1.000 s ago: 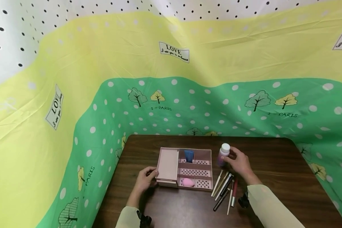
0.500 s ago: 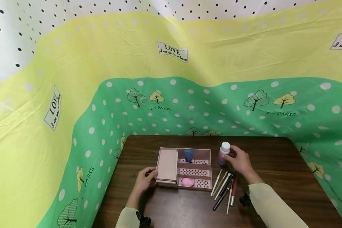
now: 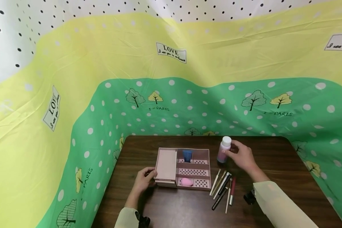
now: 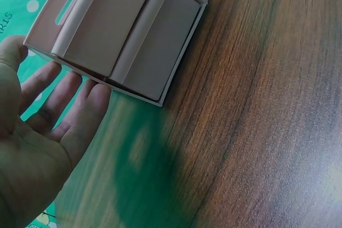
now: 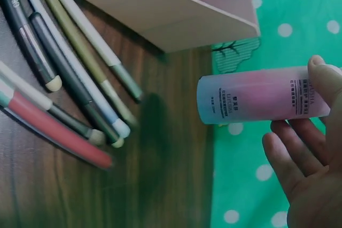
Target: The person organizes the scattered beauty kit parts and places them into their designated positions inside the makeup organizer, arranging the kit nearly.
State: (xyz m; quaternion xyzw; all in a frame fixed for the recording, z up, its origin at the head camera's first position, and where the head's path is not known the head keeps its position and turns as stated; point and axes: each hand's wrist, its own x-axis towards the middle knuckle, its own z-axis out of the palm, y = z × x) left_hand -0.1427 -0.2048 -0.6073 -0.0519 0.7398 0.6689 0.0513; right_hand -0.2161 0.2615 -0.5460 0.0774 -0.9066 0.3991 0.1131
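Observation:
Between thumb and fingers my right hand (image 3: 243, 155) pinches a pink-and-white bottle (image 3: 224, 149) with a white cap. It is upright behind the brushes, seemingly just above the table; its printed label shows in the right wrist view (image 5: 256, 95). My left hand (image 3: 143, 180) touches the left side of a pink desk organizer (image 3: 166, 164) near its front corner, fingers lightly bent. In the left wrist view the fingertips meet the organizer's edge beside its drawers (image 4: 155, 41). A blue tube (image 3: 187, 155) stands in a back compartment, and a pink makeup sponge (image 3: 186, 181) lies in a front one.
Several makeup brushes (image 3: 223, 186) lie loosely right of the organizer, in front of the bottle, with a red-handled one (image 3: 232, 190) on their right. A brown wooden table (image 3: 185, 209) carries everything. Behind and beside it hangs a green and yellow patterned curtain (image 3: 171, 104).
My right hand has raised the bottle slightly and shifted it a little against the organizer. The left hand stays at the organizer's side. The head view has turned slightly.

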